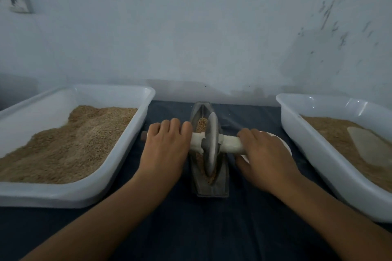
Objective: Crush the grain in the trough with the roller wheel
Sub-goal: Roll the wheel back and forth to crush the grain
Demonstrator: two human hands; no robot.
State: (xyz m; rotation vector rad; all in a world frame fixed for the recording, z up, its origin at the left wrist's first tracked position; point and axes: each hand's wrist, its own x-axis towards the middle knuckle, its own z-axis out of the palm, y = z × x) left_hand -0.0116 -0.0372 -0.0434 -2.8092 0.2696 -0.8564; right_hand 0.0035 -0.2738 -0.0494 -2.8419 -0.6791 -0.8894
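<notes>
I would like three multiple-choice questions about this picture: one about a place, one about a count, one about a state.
1. Where does the wheel stand?
A. in the trough
B. in the left tub
C. on the cloth

2. How many white tubs hold grain?
A. one
B. two
C. three

3. What are the hands doing?
A. hanging idle
B. lifting a tub
C. resting on the axle, one each side

Key: 1 A, the disc sits in the narrow trough between the tubs. 2 B, left tub and right tub. 3 C, left hand and right hand lie over the axle ends.
</notes>
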